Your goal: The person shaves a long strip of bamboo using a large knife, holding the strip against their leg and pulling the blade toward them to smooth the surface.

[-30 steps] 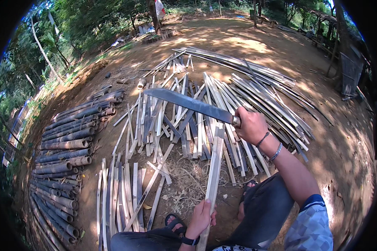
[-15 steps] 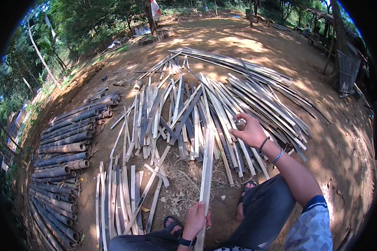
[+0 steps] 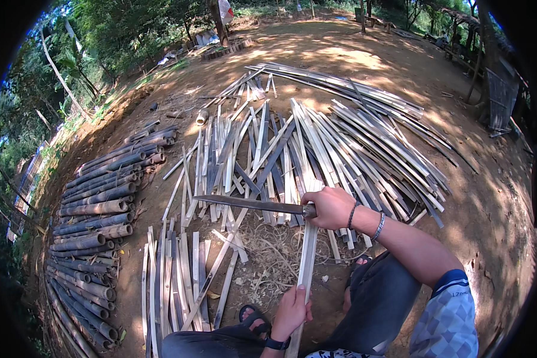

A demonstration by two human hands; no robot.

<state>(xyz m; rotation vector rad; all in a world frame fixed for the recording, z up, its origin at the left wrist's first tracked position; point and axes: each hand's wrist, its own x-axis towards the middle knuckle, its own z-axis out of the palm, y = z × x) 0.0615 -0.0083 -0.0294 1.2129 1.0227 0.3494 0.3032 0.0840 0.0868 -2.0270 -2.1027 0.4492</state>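
Observation:
My right hand (image 3: pixel 332 207) is closed around the handle of a machete (image 3: pixel 250 203). Its long dark blade points left, lying level across the upper part of a pale bamboo strip (image 3: pixel 307 253); whether it touches the strip I cannot tell. Low in the view, my left hand (image 3: pixel 290 311) grips the near end of that strip, which slants up and away from me between my knees. Pale shavings (image 3: pixel 271 253) litter the ground under it. Beyond the blade, many split bamboo strips (image 3: pixel 352 155) lie in a fanned heap.
Dark round bamboo poles (image 3: pixel 98 224) are stacked at the left. A smaller bundle of strips (image 3: pixel 179 274) lies by my sandalled left foot (image 3: pixel 255 319). Farther off stand a tree trunk (image 3: pixel 216 21) and, at the right, a shaded shelter (image 3: pixel 459 36).
My right hand has come down and left to the strip, and the machete's blade now shows side-on, pointing left. The left hand keeps its hold on the strip.

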